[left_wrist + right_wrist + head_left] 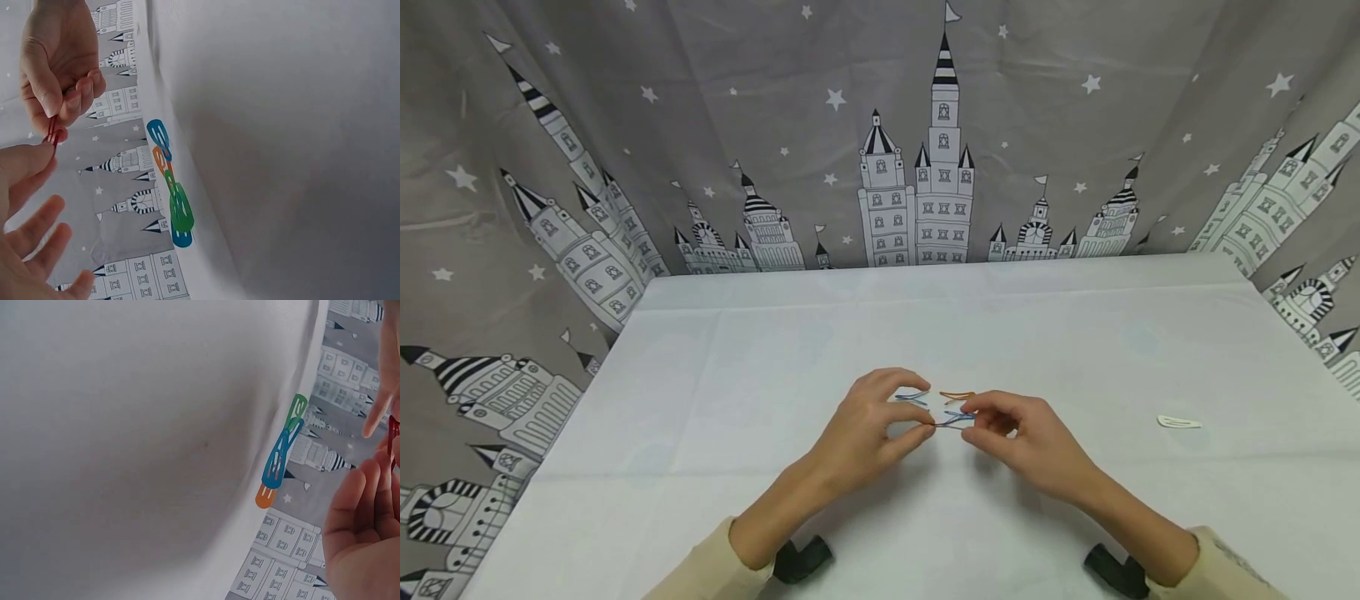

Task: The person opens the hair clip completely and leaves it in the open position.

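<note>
Between my two hands, above the table, is a red snap hair clip. My left hand pinches one end between thumb and finger, its other fingers spread. The opposite end is pinched by my right hand, fingers curled in. Just beyond the hands, several snap hair clips stand or lie on the table. They include a blue clip, an orange clip and a second blue clip. In the right wrist view a green clip shows too. These clips overlap in the wrist views.
A white snap clip lies alone to the right on the white-covered table. Behind the table hangs a grey curtain with printed castles and stars. Black straps sit at the wrists.
</note>
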The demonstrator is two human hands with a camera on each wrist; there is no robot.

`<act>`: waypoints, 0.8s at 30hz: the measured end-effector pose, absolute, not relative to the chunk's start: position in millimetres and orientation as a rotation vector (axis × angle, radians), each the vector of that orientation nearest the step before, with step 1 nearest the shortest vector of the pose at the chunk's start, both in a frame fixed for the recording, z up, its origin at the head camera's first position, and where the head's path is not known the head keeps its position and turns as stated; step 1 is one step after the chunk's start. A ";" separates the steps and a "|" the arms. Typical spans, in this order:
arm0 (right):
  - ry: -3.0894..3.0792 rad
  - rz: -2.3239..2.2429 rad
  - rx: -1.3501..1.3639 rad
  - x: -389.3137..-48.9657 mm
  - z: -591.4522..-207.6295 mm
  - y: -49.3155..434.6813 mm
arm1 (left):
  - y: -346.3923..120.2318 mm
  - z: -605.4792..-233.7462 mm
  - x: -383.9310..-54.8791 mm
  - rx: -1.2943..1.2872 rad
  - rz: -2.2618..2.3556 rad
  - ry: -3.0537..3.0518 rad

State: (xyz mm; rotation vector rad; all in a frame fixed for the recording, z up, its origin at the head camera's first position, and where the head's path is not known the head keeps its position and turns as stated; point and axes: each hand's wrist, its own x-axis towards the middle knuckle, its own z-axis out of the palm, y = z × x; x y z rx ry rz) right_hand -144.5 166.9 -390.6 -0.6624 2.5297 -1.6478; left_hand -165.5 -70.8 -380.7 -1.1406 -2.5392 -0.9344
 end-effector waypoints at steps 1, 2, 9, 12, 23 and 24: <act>2.551 -1.627 -0.661 -145.0 -390.5 165.3 | -71.8 -380.8 -165.7 -1.131 -0.920 -2.560; 2.565 -1.607 -0.658 -145.6 -390.6 163.6 | -72.7 -381.0 -165.9 -1.120 -0.908 -2.584; 2.623 -1.438 -0.653 -152.4 -397.0 151.0 | -80.6 -385.9 -169.5 -1.054 -0.868 -2.717; 2.641 -1.387 -0.659 -153.7 -400.0 147.5 | -83.4 -390.4 -172.6 -1.032 -0.873 -2.752; 2.694 -1.198 -0.600 -158.0 -405.7 129.8 | -94.3 -400.1 -180.0 -0.947 -0.938 -2.929; 2.707 -1.169 -0.608 -158.0 -406.2 128.9 | -94.5 -400.6 -180.0 -0.956 -0.913 -2.936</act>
